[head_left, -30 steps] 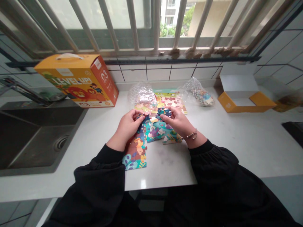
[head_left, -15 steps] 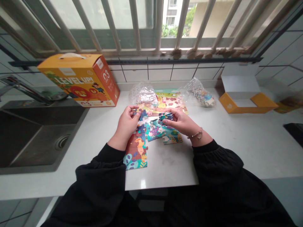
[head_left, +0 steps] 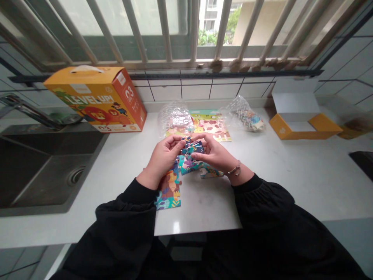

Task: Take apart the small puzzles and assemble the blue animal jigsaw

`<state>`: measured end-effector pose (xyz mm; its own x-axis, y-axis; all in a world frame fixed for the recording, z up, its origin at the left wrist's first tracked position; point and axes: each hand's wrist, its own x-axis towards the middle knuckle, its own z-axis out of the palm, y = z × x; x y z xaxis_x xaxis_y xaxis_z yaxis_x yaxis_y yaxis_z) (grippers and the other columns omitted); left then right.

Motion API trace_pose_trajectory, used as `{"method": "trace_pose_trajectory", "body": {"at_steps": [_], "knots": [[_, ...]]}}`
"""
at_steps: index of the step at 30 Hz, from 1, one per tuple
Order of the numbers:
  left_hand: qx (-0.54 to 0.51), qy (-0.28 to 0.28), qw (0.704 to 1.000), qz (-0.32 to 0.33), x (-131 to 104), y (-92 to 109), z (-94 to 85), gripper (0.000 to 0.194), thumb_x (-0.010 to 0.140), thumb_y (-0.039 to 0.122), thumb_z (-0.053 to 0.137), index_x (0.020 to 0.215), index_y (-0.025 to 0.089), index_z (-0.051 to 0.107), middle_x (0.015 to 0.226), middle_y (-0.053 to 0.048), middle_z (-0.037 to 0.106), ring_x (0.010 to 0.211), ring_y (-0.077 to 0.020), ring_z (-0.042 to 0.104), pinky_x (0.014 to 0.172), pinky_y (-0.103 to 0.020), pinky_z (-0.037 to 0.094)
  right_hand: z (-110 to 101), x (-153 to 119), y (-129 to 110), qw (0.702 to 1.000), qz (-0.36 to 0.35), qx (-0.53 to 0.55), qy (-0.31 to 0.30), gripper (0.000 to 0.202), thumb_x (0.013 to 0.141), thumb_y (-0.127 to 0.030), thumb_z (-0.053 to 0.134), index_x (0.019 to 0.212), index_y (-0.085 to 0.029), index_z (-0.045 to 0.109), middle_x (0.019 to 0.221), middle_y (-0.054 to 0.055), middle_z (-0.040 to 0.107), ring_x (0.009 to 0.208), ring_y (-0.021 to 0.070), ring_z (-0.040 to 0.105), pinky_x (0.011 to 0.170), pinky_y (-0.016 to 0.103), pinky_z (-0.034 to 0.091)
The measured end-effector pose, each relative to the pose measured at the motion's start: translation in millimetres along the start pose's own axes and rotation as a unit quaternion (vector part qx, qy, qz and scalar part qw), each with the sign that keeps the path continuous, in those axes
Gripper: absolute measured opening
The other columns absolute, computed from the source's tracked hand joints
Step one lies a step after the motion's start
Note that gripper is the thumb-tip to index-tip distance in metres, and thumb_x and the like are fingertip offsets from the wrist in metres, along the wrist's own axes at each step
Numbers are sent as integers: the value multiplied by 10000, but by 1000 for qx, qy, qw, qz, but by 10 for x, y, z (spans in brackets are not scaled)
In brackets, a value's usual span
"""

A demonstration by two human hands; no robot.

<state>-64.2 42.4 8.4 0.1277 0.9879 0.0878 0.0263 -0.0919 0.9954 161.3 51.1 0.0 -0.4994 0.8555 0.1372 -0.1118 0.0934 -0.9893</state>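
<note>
My left hand (head_left: 163,160) and my right hand (head_left: 214,154) meet over the middle of the work, fingers closed on a small bunch of dark blue jigsaw puzzle pieces (head_left: 193,147). The left thumb and fingers pinch the bunch's left side; the right hand grips its right side. Below my left hand lies a joined strip of puzzle (head_left: 169,190) with a brown and orange picture, its upper part covered by the hand. Under the held pieces is a teal and purple puzzle section (head_left: 188,165). Another section (head_left: 210,172) lies partly beneath my right hand.
Behind my hands is a farm puzzle (head_left: 211,123) with cows, beside crumpled bubble wrap (head_left: 175,118). A plastic bag of pieces (head_left: 250,118) and an open yellow box (head_left: 304,126) stand to the right. The orange puzzle box (head_left: 99,101) and the sink (head_left: 58,171) are left.
My left hand has moved right, from the top of the left strip to the bunch of pieces. My right hand has shifted slightly left, and both hands now meet at the pieces.
</note>
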Motion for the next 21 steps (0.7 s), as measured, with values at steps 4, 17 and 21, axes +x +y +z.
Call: {"method": "trace_pose_trajectory", "body": {"at_steps": [4, 17, 21], "knots": [[47, -21, 999, 4, -20, 23, 7, 438, 1004, 610, 764, 1192, 218, 822, 1288, -101, 805, 1107, -277, 777, 918, -412, 676, -18, 14, 7, 1000, 19, 3, 23, 864, 825, -453, 984, 1507, -289, 481, 1123, 56, 801, 977, 247, 809, 839, 399, 696], [375, -73, 910, 163, 107, -96, -58, 340, 952, 349, 809, 1262, 224, 747, 1358, -132, 756, 1336, -339, 666, 1197, -523, 520, -225, 85, 12, 967, -26, 46, 251, 613, 811, -637, 944, 1227, -264, 693, 1222, 75, 805, 1098, 232, 775, 1016, 404, 656], [409, -63, 899, 141, 159, -180, 11, 73, 978, 262, 711, 1024, 221, 751, 1198, -116, 804, 1219, -324, 713, 1125, -476, 533, -191, 95, 62, 976, -19, 57, 209, 613, 793, -609, 974, 1217, -251, 712, 1204, 75, 813, 1072, 221, 769, 951, 351, 653]]}}
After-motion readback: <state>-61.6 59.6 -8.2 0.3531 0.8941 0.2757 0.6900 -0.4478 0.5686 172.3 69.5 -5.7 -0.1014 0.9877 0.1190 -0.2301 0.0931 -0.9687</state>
